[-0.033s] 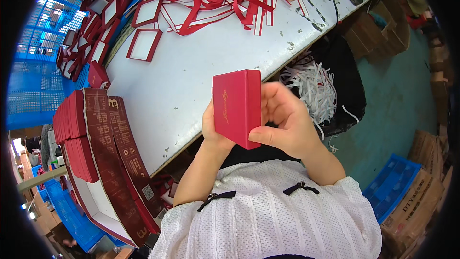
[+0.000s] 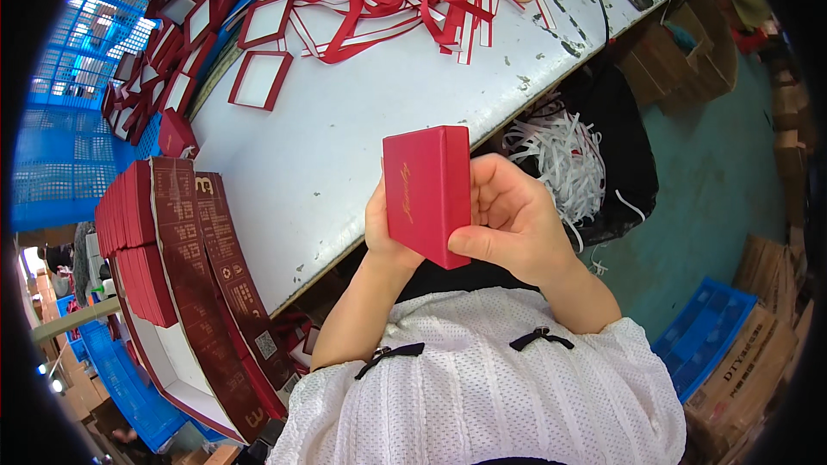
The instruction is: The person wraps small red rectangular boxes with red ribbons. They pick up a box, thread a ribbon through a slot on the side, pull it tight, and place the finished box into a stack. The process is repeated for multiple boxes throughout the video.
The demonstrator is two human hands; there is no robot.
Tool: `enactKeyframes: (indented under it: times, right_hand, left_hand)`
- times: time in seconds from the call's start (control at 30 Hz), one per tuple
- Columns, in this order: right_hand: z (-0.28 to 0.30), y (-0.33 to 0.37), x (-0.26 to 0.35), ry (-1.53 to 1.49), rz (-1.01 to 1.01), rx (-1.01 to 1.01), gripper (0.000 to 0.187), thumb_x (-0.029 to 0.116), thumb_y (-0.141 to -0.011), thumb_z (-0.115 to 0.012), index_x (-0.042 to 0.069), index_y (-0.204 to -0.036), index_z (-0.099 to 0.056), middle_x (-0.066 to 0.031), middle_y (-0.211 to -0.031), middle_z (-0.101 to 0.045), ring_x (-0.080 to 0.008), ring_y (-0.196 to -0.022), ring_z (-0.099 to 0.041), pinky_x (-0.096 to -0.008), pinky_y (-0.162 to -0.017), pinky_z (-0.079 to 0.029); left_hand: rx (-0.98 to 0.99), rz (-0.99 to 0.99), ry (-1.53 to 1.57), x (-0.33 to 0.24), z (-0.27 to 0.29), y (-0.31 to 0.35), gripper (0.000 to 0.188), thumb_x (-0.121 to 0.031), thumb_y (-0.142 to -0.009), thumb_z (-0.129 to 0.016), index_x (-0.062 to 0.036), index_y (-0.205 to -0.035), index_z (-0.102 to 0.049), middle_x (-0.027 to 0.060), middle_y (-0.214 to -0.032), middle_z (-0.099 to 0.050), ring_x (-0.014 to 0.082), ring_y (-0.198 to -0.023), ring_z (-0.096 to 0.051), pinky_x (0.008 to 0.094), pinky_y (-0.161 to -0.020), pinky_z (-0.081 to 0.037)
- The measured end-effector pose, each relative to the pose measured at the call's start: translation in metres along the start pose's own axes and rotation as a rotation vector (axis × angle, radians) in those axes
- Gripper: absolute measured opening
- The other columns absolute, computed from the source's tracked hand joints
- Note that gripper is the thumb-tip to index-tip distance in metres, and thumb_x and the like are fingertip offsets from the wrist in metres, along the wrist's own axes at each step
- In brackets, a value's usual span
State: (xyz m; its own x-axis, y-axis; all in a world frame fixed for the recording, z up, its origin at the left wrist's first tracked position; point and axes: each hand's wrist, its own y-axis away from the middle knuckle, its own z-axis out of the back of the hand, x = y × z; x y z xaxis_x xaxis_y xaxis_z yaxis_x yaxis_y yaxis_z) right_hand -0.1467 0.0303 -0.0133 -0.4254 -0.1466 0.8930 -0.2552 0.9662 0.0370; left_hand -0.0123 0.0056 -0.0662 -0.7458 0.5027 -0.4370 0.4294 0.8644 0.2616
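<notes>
Upright before my chest is a flat red gift box [image 2: 415, 194] with thin gold lettering on its broad face. My left hand [image 2: 379, 228] grips it from behind and along the left edge, most of its fingers hidden by the box. My right hand [image 2: 517, 220] has its thumb pressed on the lower right side, the fingers curled in behind that edge. Whether the box is a full box or only a lid cannot be seen from this side.
Red and white ribbons [image 2: 370, 0] lie heaped on the white table [image 2: 336, 138]. Open red box parts [image 2: 260, 80] sit at its left, beside a blue crate [image 2: 65, 155]. A carton [image 2: 185, 267] holds stacked red boxes. White paper strips [image 2: 568, 159] fill a black bag at right.
The box has turned very slightly in my hands. My right fingers have shifted a little behind its edge; both hands keep their hold.
</notes>
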Motion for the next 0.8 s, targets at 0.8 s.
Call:
enactKeyframes:
  times: [0.8]
  right_hand:
    - [0.081, -0.137, -0.037, 1.227, 0.585, -0.515, 0.035, 0.013, -0.067, -0.064, 0.0, -0.094, -0.047, -0.0112, -0.086, -0.049, -0.0241, -0.08, -0.047, -0.0324, -0.07, -0.038]
  left_hand:
    - [0.073, -0.274, -1.039, -0.07, 0.019, 0.099, 0.004, -0.007, -0.077, -0.052, -0.0044, -0.08, -0.05, 0.0047, -0.079, -0.054, 0.0153, -0.086, -0.05, 0.0327, -0.079, -0.038]
